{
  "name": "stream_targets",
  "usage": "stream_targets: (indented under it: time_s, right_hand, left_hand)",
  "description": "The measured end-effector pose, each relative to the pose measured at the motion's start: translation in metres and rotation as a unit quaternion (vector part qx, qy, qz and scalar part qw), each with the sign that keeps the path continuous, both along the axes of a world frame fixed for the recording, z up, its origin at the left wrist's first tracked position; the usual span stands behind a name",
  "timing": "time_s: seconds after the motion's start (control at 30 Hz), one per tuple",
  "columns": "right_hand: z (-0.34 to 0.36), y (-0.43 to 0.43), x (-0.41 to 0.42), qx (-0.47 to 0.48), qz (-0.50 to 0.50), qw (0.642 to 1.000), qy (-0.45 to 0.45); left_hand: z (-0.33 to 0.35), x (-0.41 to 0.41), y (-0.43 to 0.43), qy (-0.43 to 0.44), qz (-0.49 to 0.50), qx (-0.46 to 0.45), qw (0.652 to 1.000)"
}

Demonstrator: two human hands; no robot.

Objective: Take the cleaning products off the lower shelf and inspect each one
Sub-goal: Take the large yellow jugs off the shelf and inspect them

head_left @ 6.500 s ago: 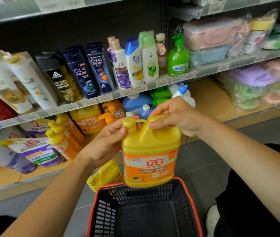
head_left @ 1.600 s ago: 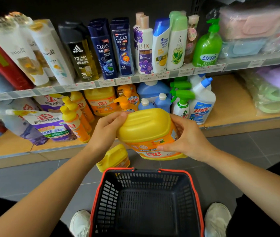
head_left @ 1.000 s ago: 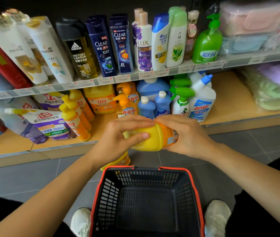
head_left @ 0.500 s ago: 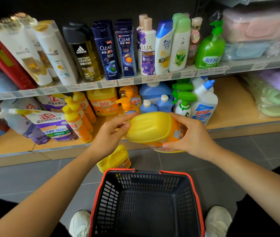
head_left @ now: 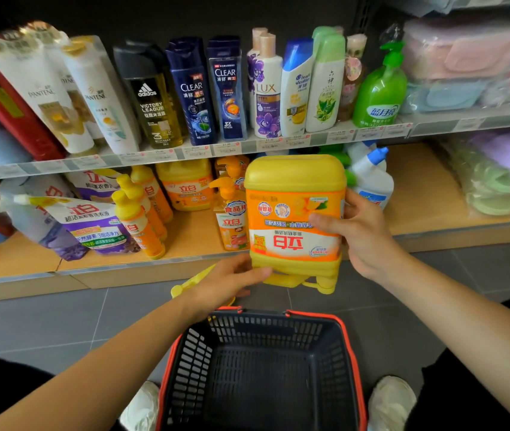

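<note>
– Yellow jug, centre of the frame: where is it exactly?
– In the air, in front of the lower shelf and above the basket, touching neither. It is upside down: flat base at the top, cap and handle at the bottom, orange label reading inverted.
– How do the grips stand?
– The right grip clasps the jug's right edge, with the thumb laid across the label and the fingers wrapped behind. The left grip holds the lower left corner, with the thumb along the front edge and the other fingers hidden behind.
– Anything near the left grip?
– A second jug, also yellow, lies on the grey floor just behind it, mostly covered by the wrist.
– And on the lower shelf?
– An orange pump bottle stands just left of the held jug. A back jug sits further in. Slim bottles stand in a row, and purple-and-white pouches lean at the left of the frame. Right of the held jug, a white bottle with a blue cap is partly hidden.
– Above?
– The upper shelf carries upright shampoo bottles, with a green bottle at the right end of the row.
– Bottom of the frame?
– The basket, dark with a red rim, sits between two white shoes.
</note>
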State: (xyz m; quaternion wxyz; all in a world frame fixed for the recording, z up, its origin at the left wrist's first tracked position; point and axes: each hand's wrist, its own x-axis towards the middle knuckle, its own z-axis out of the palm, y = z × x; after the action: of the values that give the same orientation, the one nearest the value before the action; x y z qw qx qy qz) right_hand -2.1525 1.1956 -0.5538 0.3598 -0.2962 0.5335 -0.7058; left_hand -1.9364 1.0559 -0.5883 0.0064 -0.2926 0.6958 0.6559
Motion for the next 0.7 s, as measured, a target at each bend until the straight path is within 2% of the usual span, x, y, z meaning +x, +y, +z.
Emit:
stream_targets:
  time_s: [0.1,0.27,0.33,0.47,0.53,0.7]
  right_hand:
    - [-0.003,0.000,-0.001,0.003,0.000,1.000,-0.015]
    - [-0.013,-0.006,-0.001,0.016,0.051,0.998,-0.045]
    - [-0.017,-0.008,-0.007,0.020,0.074,0.996,-0.043]
    - [-0.023,-0.011,-0.032,0.035,0.078,0.995,-0.051]
    - [-0.031,-0.012,-0.040,0.083,0.090,0.991,-0.044]
    - [-0.051,-0.019,-0.052,0.218,0.113,0.969,0.037]
  left_hand:
    - [-0.004,-0.004,-0.004,0.005,0.050,0.102,0.994]
    - [-0.015,-0.009,-0.009,0.032,0.051,0.185,0.981]
    - [-0.017,-0.009,-0.015,0.056,0.063,0.178,0.980]
    - [-0.016,-0.011,-0.036,0.070,0.115,0.102,0.986]
    - [-0.020,-0.009,-0.044,0.071,0.137,0.079,0.985]
    - [-0.026,-0.007,-0.051,0.094,0.158,0.049,0.982]
